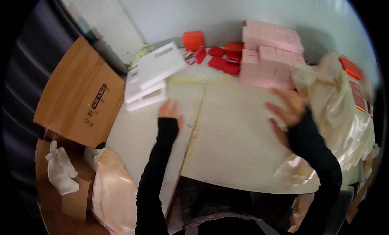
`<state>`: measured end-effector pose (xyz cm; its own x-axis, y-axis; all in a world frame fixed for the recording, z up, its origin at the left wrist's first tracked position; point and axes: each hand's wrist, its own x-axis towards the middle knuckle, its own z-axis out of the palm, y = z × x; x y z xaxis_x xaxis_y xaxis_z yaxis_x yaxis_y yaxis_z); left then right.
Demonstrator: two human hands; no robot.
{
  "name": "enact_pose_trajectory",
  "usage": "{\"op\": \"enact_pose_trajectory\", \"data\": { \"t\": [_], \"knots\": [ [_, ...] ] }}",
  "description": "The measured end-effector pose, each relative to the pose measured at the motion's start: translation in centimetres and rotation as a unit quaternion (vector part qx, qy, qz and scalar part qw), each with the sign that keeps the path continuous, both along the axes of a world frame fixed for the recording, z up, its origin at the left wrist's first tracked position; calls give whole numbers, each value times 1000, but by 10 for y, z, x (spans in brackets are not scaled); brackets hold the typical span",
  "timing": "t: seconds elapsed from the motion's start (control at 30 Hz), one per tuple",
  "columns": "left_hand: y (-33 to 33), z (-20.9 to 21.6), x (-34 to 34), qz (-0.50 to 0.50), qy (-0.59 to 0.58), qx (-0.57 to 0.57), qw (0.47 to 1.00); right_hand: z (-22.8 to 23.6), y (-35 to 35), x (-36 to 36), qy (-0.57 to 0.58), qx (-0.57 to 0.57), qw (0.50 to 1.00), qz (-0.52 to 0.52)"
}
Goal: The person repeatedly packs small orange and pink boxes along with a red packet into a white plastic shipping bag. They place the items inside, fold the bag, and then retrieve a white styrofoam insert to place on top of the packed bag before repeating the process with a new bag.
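Observation:
My left hand is over the white table, its fingers stretched forward and nothing in them. Just beyond it, white foam boards with rectangular cut-outs lie stacked askew. My right hand, a little blurred by motion, has its fingers spread and holds nothing that I can see. It is closest to a stack of pale pink boxes at the back right and to cream plastic sheeting on the right. Whether either hand touches the tabletop, I cannot tell.
Small red cases and orange boxes sit along the back wall. A large cardboard box stands at the left, above an open carton with white wrapping. Another orange item lies far right.

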<state>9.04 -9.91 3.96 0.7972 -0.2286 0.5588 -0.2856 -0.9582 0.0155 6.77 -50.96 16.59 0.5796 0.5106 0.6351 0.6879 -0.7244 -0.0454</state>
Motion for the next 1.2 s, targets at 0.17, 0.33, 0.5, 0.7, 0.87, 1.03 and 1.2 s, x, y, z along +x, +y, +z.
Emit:
{"op": "enact_pose_trajectory", "data": {
  "t": [0.17,0.33,0.5,0.7,0.87,1.03,1.2],
  "knots": [
    [103,0,-8,36,-42,-60,997,-52,203,106,-32,-43,994,97],
    [107,-15,-101,28,59,-81,995,-118,323,255,-344,11,939,-7],
    [100,44,-138,26,-37,-94,995,-46,318,221,-226,-30,968,108],
    [72,112,-111,12,-141,-183,973,67,269,31,-158,72,891,419],
    [42,81,-153,63,92,-748,654,61,226,-4,-117,199,963,140],
    [-35,-14,-223,-32,296,-894,335,-74,239,-97,245,-165,921,255],
    [-33,-40,-296,-69,477,-568,667,-160,207,-74,-42,-235,953,185]
  ]
}}
